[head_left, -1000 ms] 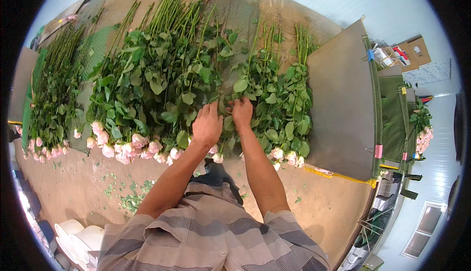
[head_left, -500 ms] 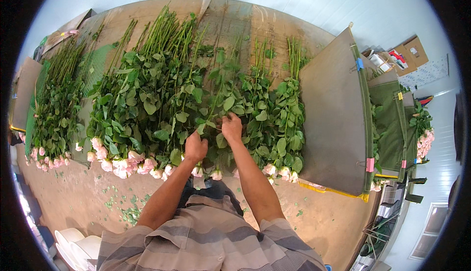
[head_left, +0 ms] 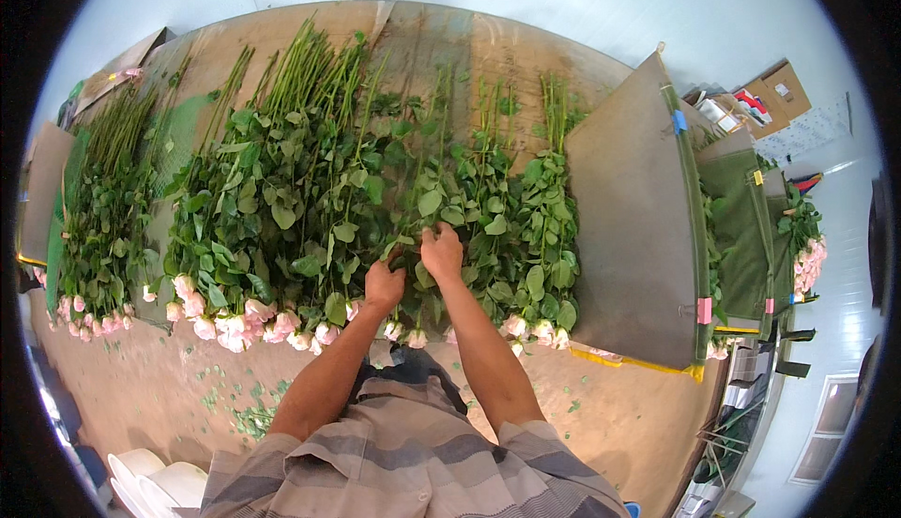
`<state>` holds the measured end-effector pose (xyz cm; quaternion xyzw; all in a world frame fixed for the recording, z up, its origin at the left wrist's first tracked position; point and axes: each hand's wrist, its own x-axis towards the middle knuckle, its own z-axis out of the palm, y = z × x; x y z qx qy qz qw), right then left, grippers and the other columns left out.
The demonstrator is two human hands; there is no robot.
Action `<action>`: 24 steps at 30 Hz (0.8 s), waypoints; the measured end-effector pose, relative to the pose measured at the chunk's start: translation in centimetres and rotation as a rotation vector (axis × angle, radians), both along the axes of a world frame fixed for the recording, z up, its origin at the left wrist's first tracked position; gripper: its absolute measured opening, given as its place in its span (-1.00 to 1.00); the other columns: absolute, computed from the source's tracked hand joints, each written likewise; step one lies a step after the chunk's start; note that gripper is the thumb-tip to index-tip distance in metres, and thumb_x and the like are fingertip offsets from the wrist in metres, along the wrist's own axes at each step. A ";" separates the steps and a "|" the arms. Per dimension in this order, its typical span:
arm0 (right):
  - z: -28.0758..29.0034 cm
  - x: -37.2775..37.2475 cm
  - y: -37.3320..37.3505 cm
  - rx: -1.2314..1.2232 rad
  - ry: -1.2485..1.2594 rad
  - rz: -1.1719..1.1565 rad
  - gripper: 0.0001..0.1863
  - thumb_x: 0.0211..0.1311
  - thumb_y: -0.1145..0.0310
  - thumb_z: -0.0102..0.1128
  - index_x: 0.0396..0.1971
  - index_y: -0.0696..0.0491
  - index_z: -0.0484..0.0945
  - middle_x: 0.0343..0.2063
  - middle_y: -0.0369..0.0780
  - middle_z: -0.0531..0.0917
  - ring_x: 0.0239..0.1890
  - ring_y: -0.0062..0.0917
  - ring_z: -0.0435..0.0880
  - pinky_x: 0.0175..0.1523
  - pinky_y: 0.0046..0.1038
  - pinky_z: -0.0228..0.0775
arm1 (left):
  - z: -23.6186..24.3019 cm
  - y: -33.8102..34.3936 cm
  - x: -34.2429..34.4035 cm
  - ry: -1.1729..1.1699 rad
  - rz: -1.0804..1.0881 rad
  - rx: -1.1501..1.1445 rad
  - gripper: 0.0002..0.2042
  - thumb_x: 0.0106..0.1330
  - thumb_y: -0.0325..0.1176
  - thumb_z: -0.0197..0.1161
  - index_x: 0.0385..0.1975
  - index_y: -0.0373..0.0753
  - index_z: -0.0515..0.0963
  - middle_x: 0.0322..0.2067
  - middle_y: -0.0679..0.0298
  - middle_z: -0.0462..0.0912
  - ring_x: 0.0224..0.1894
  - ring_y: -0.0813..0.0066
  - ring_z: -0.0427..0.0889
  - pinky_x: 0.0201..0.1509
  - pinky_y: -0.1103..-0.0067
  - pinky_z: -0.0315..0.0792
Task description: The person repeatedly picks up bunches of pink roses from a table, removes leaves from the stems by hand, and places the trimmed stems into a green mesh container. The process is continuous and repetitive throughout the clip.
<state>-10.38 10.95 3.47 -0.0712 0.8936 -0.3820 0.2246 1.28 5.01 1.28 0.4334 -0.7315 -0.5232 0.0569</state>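
Note:
Pale pink roses with long leafy stems lie in bunches across the table, heads toward me and cut ends at the far side. My left hand is closed, its fingertips on a rose stem at the middle of the table. Just right of it and slightly farther away, my right hand is also closed, fingers curled among the leaves of the same stems. The leaves partly hide the fingertips of both hands. Close to the right hand lie thinner bunches of leafy rose stems.
A grey upright panel with a green edge and coloured clips stands at the right. Beyond it are green wraps and more roses. Leaf scraps litter the brown floor. White chairs stand at the lower left.
My left hand has shifted slightly right, nearer my right hand. Both hands stay closed among the stems. The whole view has moved a little.

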 end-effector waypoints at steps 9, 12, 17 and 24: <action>-1.4 -0.4 0.7 0.137 0.133 0.023 -0.66 0.31 0.26 0.02 -0.04 0.15 0.54 -0.12 -0.04 0.61 -0.12 -0.13 0.58 0.00 -0.12 0.43 | 0.6 -1.0 -1.2 0.109 0.086 0.078 -0.62 0.11 -0.43 0.14 -0.02 -0.29 0.53 -0.30 -0.03 0.65 -0.27 0.09 0.63 -0.14 0.41 0.44; 1.2 -0.8 1.2 0.126 -0.149 0.177 -0.67 0.32 0.19 0.04 -0.10 0.09 0.59 -0.19 -0.10 0.64 -0.18 -0.16 0.60 -0.03 -0.09 0.46 | -1.7 -1.0 1.4 0.079 0.128 0.089 -0.64 0.14 -0.41 0.15 -0.03 -0.30 0.53 -0.26 -0.02 0.65 -0.20 0.09 0.62 -0.08 0.42 0.43; 0.6 -1.2 1.0 0.121 -0.132 0.116 -0.69 0.34 0.21 0.03 -0.11 0.08 0.59 -0.22 -0.12 0.64 -0.20 -0.20 0.60 -0.07 -0.11 0.48 | 0.2 -0.8 0.4 -0.001 0.117 0.082 -0.68 0.14 -0.40 0.15 -0.08 -0.31 0.55 -0.23 -0.03 0.64 -0.14 0.03 0.60 -0.05 0.39 0.42; -0.2 -0.8 1.0 0.082 0.044 0.115 -0.73 0.28 0.23 0.09 -0.25 0.12 0.60 -0.40 -0.11 0.66 -0.36 -0.20 0.63 -0.23 -0.13 0.49 | 0.3 -1.2 0.7 -0.049 -0.006 -0.100 -0.72 0.11 -0.35 0.16 -0.18 -0.28 0.56 -0.32 -0.04 0.64 -0.20 -0.05 0.60 -0.12 0.31 0.45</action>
